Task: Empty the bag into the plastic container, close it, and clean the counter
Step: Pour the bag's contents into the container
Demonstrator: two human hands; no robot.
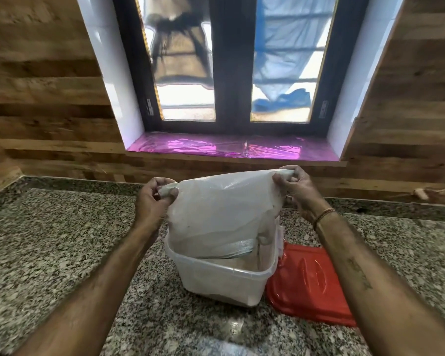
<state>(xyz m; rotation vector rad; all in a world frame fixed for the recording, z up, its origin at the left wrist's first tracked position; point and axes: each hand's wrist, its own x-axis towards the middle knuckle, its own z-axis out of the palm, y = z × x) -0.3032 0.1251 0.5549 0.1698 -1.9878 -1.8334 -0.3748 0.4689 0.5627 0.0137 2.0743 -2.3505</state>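
A whitish plastic bag (221,214) hangs upside down with its open end inside the clear plastic container (224,281) on the granite counter (62,240). My left hand (154,201) pinches the bag's upper left corner. At the upper right corner, my right hand (297,191) grips the bag in the same way. A pale powdery content shows through the container's wall, low down. The red lid (308,283) lies flat on the counter just right of the container.
A wood-panelled wall and a window with a purple-covered sill (231,147) stand behind the counter. A small pale object (420,194) lies at the counter's back right edge. Something shiny shows on the counter's near edge (216,348).
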